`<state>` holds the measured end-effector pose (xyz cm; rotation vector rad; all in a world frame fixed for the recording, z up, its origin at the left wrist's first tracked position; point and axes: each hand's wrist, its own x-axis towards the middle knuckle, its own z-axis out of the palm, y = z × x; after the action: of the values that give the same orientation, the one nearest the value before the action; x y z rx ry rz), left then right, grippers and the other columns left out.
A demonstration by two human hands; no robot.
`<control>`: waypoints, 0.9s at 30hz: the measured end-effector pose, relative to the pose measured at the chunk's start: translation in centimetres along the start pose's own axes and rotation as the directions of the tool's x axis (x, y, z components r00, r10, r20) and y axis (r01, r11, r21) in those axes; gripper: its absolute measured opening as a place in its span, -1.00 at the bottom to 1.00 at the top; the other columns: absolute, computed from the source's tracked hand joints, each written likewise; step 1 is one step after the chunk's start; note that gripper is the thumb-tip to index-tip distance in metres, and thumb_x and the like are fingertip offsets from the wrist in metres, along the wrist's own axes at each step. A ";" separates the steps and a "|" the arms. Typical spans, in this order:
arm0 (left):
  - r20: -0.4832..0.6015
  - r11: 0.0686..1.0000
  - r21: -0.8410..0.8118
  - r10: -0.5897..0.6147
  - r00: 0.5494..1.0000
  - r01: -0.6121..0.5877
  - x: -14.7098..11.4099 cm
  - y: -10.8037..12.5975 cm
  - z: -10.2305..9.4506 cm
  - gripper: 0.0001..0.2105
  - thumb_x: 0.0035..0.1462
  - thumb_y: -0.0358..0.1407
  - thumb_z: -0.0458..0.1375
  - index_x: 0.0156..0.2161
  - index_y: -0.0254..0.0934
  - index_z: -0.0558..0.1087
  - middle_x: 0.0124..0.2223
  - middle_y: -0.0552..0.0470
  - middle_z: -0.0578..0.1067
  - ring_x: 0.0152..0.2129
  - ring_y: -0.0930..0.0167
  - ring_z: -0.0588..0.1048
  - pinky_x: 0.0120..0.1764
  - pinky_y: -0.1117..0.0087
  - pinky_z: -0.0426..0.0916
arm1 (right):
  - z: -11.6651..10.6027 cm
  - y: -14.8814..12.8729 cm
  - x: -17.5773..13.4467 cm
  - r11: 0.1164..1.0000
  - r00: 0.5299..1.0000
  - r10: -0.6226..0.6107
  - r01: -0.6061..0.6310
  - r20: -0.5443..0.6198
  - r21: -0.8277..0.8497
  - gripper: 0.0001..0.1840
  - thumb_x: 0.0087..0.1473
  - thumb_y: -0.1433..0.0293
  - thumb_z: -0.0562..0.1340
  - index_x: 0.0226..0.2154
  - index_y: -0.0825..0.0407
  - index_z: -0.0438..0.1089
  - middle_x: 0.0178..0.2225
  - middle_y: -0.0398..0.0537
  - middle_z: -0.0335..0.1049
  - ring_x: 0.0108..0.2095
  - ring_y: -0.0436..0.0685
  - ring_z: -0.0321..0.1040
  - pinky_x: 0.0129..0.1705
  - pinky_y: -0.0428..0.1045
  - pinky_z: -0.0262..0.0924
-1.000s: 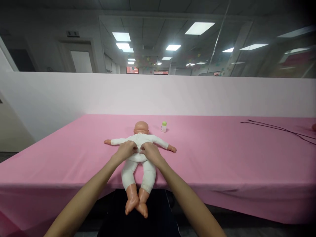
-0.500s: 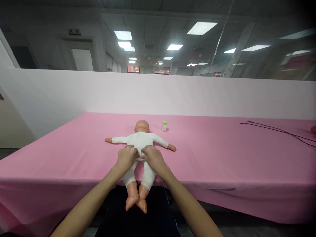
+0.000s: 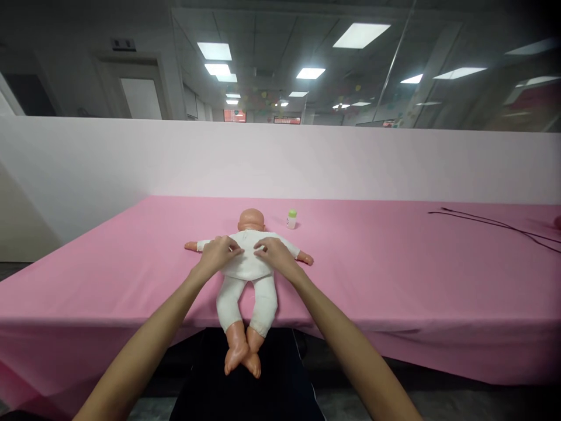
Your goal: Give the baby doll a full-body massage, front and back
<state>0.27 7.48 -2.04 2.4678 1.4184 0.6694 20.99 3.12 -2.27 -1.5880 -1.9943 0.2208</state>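
Here we are, looking down on a doll (image 3: 249,270) stretched out on the pink-covered table (image 3: 377,269), its bald head (image 3: 251,220) pointing away from us; it seems to lie face down, arms spread to both sides, white suit on, and its bare feet (image 3: 236,352) cross one over the other past the near edge, above a person's dark-clothed legs (image 3: 245,389).

And here are the hands, a matched pair over the doll's upper back; the left hand (image 3: 217,254) sits on one side, the right hand (image 3: 277,255) on the other, with a strip of white cloth showing between them; on both, the fingers are bent and loosely parted from the thumb, released rather than clenched, though how firmly the tips meet the cloth we cannot tell.

Just beyond, to the right of the head, we have a small white bottle (image 3: 291,222) standing upright under a green cap; well apart on the far right, thin dark cords (image 3: 495,223) trail across the cover; behind everything, a white wall (image 3: 315,161) runs below glass.
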 end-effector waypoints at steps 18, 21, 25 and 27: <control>-0.069 0.974 0.218 -0.055 0.996 0.069 5.9 -0.1 3.7 -0.82 0.27 -0.38 0.10 -0.30 -0.31 0.55 -0.22 -0.16 0.60 -0.25 0.21 0.55 -0.25 0.29 0.25 | 3.6 2.0 5.0 0.937 0.988 0.141 -0.155 -0.066 -0.312 -0.75 0.36 0.47 0.13 -0.25 0.12 0.52 -0.17 0.14 0.55 -0.14 0.20 0.41 -0.16 -0.01 0.13; -0.058 0.979 0.202 0.025 0.998 -0.013 4.2 1.0 2.6 -0.79 0.31 -0.38 0.07 -0.28 -0.30 0.55 -0.18 -0.14 0.59 -0.27 0.29 0.52 -0.26 0.32 0.24 | 2.5 1.3 3.7 0.950 0.995 0.084 -0.098 -0.059 -0.298 -0.84 0.33 0.41 0.21 -0.18 0.10 0.52 -0.06 0.09 0.52 -0.05 0.18 0.39 -0.13 -0.03 0.13; 0.024 0.980 0.175 0.093 0.995 -0.095 3.2 1.5 3.1 -0.83 0.28 -0.37 0.13 -0.30 -0.27 0.56 -0.25 -0.04 0.58 -0.34 0.35 0.48 -0.28 0.35 0.22 | 3.2 0.3 2.7 0.953 0.996 0.094 -0.086 0.011 -0.291 -0.80 0.30 0.49 0.18 -0.20 0.11 0.55 -0.13 0.09 0.55 -0.15 0.17 0.41 -0.19 -0.02 0.13; 0.034 0.980 0.187 0.064 0.997 -0.069 3.6 1.6 4.1 -0.82 0.24 -0.42 0.11 -0.34 -0.29 0.55 -0.27 -0.08 0.57 -0.34 0.31 0.49 -0.28 0.32 0.23 | 4.1 0.0 2.9 0.948 0.989 0.143 -0.126 0.037 -0.293 -0.72 0.27 0.58 0.11 -0.26 0.14 0.55 -0.22 0.13 0.56 -0.23 0.18 0.40 -0.25 0.00 0.10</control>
<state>4.98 9.92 -3.96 2.6675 1.4566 0.5340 18.50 6.70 -4.67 -1.9247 -2.0359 0.0251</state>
